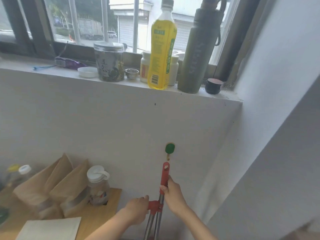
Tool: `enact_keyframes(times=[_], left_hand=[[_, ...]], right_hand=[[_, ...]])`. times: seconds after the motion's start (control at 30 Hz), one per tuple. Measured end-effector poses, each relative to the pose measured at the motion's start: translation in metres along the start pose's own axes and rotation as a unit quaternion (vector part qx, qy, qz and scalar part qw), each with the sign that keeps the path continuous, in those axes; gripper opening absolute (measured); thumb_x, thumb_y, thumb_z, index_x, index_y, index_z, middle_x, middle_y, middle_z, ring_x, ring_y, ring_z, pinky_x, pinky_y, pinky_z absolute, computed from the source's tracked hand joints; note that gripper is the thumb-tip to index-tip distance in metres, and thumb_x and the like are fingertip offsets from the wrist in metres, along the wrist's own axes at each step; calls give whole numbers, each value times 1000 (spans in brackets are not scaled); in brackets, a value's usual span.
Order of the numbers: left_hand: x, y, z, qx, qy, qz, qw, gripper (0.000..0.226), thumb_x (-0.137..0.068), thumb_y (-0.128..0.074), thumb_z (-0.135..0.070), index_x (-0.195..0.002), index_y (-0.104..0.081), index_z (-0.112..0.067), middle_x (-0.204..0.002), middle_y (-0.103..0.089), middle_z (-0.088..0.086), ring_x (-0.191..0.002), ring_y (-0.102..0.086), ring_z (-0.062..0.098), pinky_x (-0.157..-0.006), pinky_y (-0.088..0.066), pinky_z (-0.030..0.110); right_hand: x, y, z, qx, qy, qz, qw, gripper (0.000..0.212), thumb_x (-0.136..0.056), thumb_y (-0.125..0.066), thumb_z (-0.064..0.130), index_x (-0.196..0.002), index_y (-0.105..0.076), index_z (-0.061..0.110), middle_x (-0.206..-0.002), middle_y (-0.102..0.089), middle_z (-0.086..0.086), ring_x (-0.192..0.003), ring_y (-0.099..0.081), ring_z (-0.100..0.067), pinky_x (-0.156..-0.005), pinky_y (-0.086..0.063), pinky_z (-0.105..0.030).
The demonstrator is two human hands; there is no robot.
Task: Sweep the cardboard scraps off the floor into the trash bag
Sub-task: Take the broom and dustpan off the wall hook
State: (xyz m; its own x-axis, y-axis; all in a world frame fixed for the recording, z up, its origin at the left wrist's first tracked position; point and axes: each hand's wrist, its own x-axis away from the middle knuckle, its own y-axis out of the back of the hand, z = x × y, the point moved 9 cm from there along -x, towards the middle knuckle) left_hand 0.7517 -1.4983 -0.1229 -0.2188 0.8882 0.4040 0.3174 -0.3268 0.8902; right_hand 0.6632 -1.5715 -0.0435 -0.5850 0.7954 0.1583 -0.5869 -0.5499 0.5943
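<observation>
Your right grip (173, 193) on the red handle (165, 174) sits close to the white wall (121, 127). The green hook (169, 148) is just above the handle's tip, with a small gap between them. Your left grip (136, 210) holds the red clip (154, 206). The table (112, 201) edge is near on its left, where a white-lidded jar (98, 186) and brown paper bags (52, 184) stand against the wall. On your right, the side wall (277, 84) closes the corner. Bare wall runs from the hook up to the sill (20, 64), crowded with a yellow bottle (161, 54) and a green flask (194, 54).
</observation>
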Motion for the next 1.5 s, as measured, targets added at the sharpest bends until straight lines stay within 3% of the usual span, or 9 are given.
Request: enact_keyframes(times=[0.1,0.2,0.4,0.53,0.67,0.83,1.0,1.23,1.5], left_hand=[[105,7,-13,-24,-37,-19,999,30,-95,-44,-24,-120,-39,-7,-121,-57,16,-110,-55,37,-76,-39,38],[165,9,-18,-41,-47,-44,997,30,-95,-44,-24,-120,-41,-7,-118,-59,16,-108,-57,36,-82,-44,40],[170,52,-26,-4,-41,-103,994,36,-90,-51,-39,-112,-46,-12,-112,-63,10,-103,-60,31,-84,-49,40],[228,65,-38,-46,-46,-156,986,45,-81,-58,-56,-100,-57,-15,-100,-67,6,-92,-63,27,-78,-50,36],[283,77,-50,-78,-54,-225,970,46,-82,-54,-61,-87,-62,-15,-87,-69,5,-82,-65,25,-69,-50,33],[340,74,-65,-105,-59,-270,955,50,-83,-50,-62,-85,-61,-14,-86,-68,6,-81,-65,27,-68,-49,36],[398,53,-88,-71,-48,-278,957,47,-84,-53,-60,-80,-61,-14,-76,-64,2,-66,-61,19,-61,-47,30],[477,-3,-122,-65,-45,-284,955,49,-82,-53,-62,-80,-59,-14,-73,-64,2,-64,-61,21,-64,-54,36],[549,-28,-138,-93,-68,-280,953,49,-83,-50,-63,-80,-55,-15,-69,-59,-1,-58,-55,18,-56,-45,30]], right_hand=[[104,-2,39,12,11,-31,999,32,-96,-44,13,-127,-47,22,-108,-65,-4,-98,-63,-18,-89,-51,-27],[169,-2,67,17,26,-55,998,29,-95,-47,14,-124,-50,17,-108,-65,-6,-102,-62,-22,-90,-49,-31],[161,31,96,43,51,-96,993,28,-96,-48,15,-124,-53,10,-113,-66,-12,-107,-61,-28,-86,-43,-27],[219,36,127,23,92,-122,988,27,-97,-49,14,-123,-51,11,-104,-66,-9,-96,-62,-25,-78,-43,-24],[266,42,143,-13,130,-138,982,16,-95,-53,17,-108,-56,7,-93,-67,-13,-85,-64,-28,-77,-50,-34],[318,50,148,-70,161,-160,971,17,-95,-55,21,-100,-58,5,-84,-67,-7,-76,-65,-22,-68,-50,-17],[371,41,145,-187,157,-112,963,16,-91,-58,34,-88,-51,20,-78,-63,-3,-73,-66,-19,-79,-55,-38],[460,25,123,-292,103,-151,939,29,-86,-67,31,-67,-50,17,-54,-50,0,-43,-47,-10,-48,-46,-20],[526,8,138,-324,153,-44,933,29,-91,-58,9,-64,-48,12,-44,-44,10,-34,-38,-7,-40,-39,-20]])
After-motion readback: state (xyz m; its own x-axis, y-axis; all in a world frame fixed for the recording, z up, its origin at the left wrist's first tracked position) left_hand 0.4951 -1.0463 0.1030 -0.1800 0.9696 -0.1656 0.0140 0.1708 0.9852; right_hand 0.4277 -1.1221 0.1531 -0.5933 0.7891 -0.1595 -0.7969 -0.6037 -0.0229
